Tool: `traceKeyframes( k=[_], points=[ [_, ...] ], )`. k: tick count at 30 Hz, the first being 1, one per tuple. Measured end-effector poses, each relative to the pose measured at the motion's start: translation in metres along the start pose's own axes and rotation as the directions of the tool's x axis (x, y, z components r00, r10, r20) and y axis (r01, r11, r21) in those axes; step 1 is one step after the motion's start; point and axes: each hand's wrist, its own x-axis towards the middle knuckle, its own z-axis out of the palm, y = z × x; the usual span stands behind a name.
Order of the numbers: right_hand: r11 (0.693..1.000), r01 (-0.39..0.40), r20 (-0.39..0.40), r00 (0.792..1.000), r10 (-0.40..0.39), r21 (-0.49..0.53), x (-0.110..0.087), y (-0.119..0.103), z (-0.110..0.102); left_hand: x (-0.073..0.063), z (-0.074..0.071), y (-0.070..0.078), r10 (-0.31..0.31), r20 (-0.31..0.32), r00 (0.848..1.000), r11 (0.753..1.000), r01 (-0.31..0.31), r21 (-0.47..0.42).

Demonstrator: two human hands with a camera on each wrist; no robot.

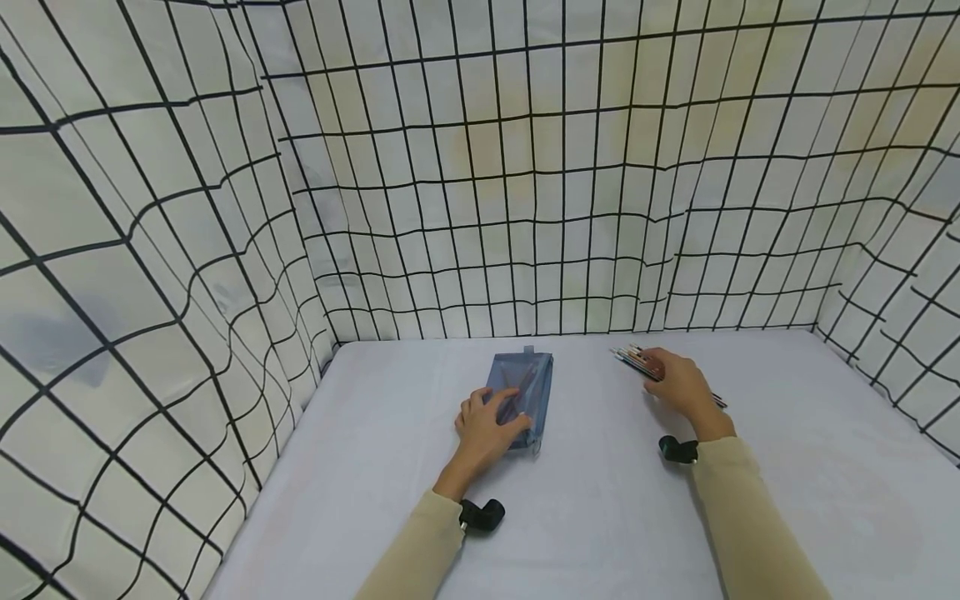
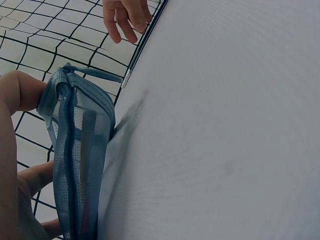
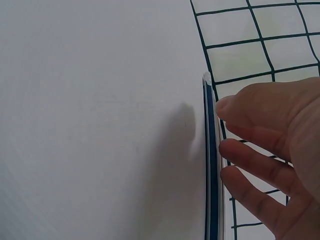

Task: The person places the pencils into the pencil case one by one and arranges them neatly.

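Note:
A blue mesh zip pencil pouch (image 1: 534, 387) lies on the white table, with reddish and dark slender things showing through it. My left hand (image 1: 486, 427) rests on its upper face, thumb towards the near end and fingers spread. From the side, the left wrist view shows the pouch's zipper (image 2: 70, 150) and my fingers (image 2: 37, 177) touching the top face. Several pencils (image 1: 637, 363) lie in a bundle to the right. Over them hovers my right hand (image 1: 678, 387), its fingers loosely bent; the right wrist view shows the thumb close beside a blue pencil (image 3: 212, 150).
A white-covered table (image 1: 585, 500) spreads under both arms. Black-gridded white netting (image 1: 465, 192) rises behind its far edge and along both sides. Small black cameras (image 1: 482, 515) are strapped to both wrists.

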Motion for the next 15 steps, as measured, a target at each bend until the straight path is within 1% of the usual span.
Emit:
traceKeyframes(
  k=[15],
  points=[
    [0.998, -0.047, 0.047, 0.998, 0.049, -0.041, -0.0017, 0.0008, -0.0042, -0.0015, -0.0004, 0.0008, -0.004, 0.001, 1.000, 1.000, 0.004, 0.000]
  ],
)
